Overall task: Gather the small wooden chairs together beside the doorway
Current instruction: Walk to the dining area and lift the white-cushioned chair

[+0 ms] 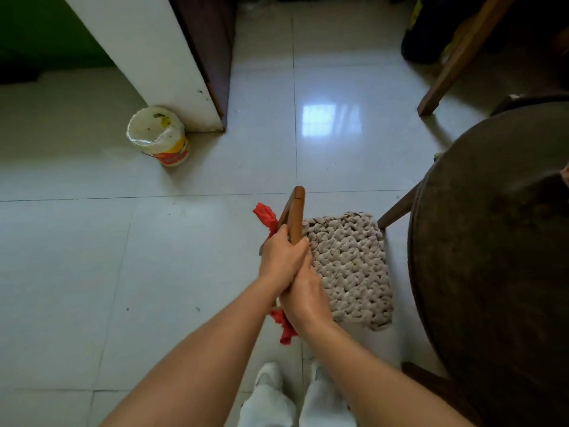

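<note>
A small wooden chair [296, 211] stands on the tiled floor just in front of me, seen from above. Its brown backrest rail runs away from me, and a grey knitted cushion [351, 266] covers its seat to the right. Red cloth strips [266, 217] are tied at both ends of the rail. My left hand [281, 257] and my right hand [303, 292] are both wrapped around the rail, one behind the other. The chair's legs are hidden under the seat. The doorway [261, 41] opens ahead, past a white wall end.
A white wall end [172, 72] with a dark door frame [212, 47] stands ahead left. A white plastic bucket [158, 135] sits at its foot. A dark round table [498, 241] fills the right side, close to the cushion. A slanting wooden leg [455, 60] stands at upper right.
</note>
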`<move>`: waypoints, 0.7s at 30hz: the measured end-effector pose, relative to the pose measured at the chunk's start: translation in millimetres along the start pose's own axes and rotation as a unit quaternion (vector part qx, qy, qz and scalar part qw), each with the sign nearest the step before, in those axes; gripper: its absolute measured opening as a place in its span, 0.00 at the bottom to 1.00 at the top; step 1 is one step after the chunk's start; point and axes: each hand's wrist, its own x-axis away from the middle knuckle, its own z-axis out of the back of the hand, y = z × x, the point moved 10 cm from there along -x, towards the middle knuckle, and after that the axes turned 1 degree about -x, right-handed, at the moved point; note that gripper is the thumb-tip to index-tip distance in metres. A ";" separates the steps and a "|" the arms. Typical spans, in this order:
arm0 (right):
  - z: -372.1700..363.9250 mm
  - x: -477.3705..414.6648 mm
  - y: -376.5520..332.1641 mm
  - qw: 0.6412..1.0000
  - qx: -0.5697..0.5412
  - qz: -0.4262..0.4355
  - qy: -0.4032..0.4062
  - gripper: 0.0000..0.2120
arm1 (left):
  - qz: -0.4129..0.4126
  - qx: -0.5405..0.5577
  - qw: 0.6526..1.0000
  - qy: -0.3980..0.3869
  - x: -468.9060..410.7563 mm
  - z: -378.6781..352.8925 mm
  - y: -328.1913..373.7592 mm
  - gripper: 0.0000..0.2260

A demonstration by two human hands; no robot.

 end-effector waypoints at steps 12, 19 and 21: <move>-176.2 0.6 -181.0 0.995 -0.003 0.031 -0.090 0.37 | 0.038 0.015 0.998 0.048 -53.3 220.1 -117.5 0.13; -277.3 -9.8 -254.1 0.990 -0.048 -0.003 -0.129 0.42 | 0.049 -0.009 0.998 0.025 -97.3 311.1 -182.4 0.12; -297.6 -10.9 -273.5 0.992 -0.022 0.006 -0.128 0.43 | 0.054 -0.008 0.998 0.024 -105.8 333.5 -200.1 0.12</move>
